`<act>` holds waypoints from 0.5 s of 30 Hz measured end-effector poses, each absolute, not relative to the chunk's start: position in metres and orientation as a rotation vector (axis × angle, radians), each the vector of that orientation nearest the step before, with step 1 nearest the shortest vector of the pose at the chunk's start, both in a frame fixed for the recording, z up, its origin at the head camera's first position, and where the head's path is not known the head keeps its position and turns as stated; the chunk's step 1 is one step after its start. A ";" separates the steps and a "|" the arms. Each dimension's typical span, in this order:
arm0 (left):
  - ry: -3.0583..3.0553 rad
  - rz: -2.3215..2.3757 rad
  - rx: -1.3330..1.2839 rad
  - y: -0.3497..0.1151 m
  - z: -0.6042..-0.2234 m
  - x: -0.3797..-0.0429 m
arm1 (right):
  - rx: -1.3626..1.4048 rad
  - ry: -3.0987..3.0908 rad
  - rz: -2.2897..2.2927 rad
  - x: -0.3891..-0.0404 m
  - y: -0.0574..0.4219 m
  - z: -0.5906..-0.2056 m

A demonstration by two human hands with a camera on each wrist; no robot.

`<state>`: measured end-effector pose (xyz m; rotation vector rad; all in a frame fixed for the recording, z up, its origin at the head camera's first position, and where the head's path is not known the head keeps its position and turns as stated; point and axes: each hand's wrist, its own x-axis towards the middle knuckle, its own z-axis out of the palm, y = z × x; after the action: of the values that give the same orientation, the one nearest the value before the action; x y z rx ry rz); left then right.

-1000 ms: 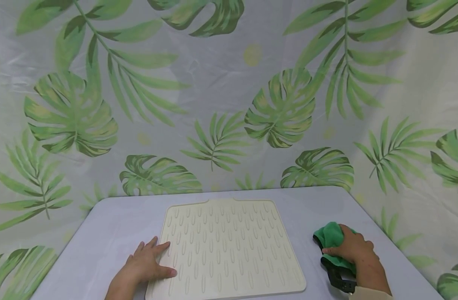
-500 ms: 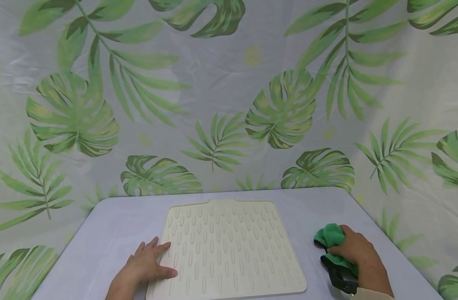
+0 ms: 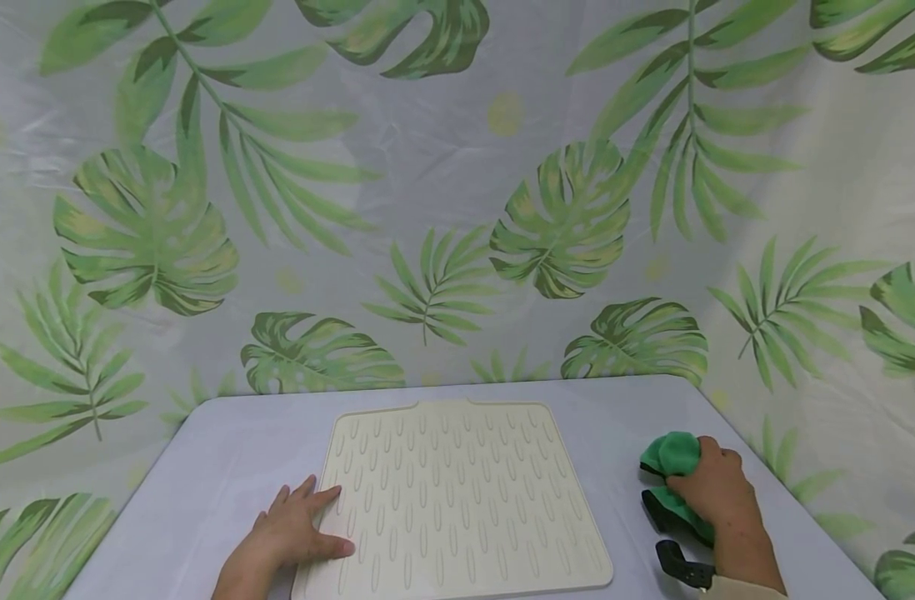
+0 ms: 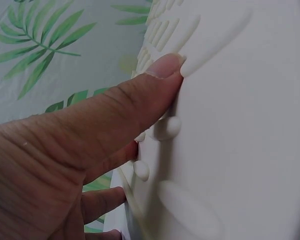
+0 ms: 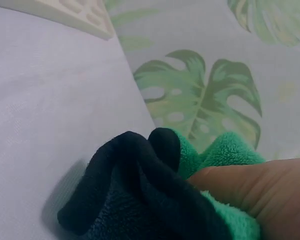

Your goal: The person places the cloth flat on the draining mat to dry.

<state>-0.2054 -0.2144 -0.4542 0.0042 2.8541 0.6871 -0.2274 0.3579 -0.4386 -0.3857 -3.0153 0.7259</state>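
A cream mat (image 3: 465,492) with raised oval ridges lies in the middle of the table in the head view. My left hand (image 3: 288,527) rests on its left edge, fingers spread, thumb on the surface. The left wrist view has the thumb (image 4: 120,110) touching one of the ridges, with other fingertips at the rim. Right of the mat, my right hand (image 3: 720,487) grips a bunched green towelling cloth (image 3: 678,454) with dark edging. In the right wrist view the thumb (image 5: 250,192) presses into its folds; the cloth's dark side (image 5: 130,200) faces the camera.
The white-covered table (image 3: 232,467) ends at a back edge against a leaf-patterned curtain (image 3: 442,192), which also hangs at both sides. A black strap or mount (image 3: 678,567) sits at my right wrist. Table surface lies between mat and cloth.
My right hand has shifted slightly away from me and to the right with the cloth, which is now more folded up in its grip. The left hand and the mat have stayed put.
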 end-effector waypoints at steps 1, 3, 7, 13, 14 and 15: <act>2.852 0.688 0.003 -0.214 -0.454 -0.206 | -0.387 -3.001 0.730 -0.227 0.358 -0.438; 2.852 0.685 0.002 -0.215 -0.455 -0.206 | -0.381 -2.986 0.728 -0.227 0.358 -0.436; 2.853 0.679 0.004 -0.215 -0.456 -0.207 | -0.386 -2.947 0.739 -0.226 0.357 -0.433; 2.855 0.669 0.003 -0.215 -0.456 -0.206 | -0.404 -2.847 0.761 -0.223 0.356 -0.429; 2.854 0.670 0.000 -0.215 -0.456 -0.206 | -0.406 -2.831 0.763 -0.223 0.356 -0.428; 2.851 0.672 -0.005 -0.215 -0.456 -0.207 | -0.404 -2.818 0.765 -0.223 0.356 -0.427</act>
<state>-0.2065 -0.2151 -0.4562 -0.0045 2.8509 0.6721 -0.2230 0.3561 -0.4267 -0.4044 -2.8176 0.7648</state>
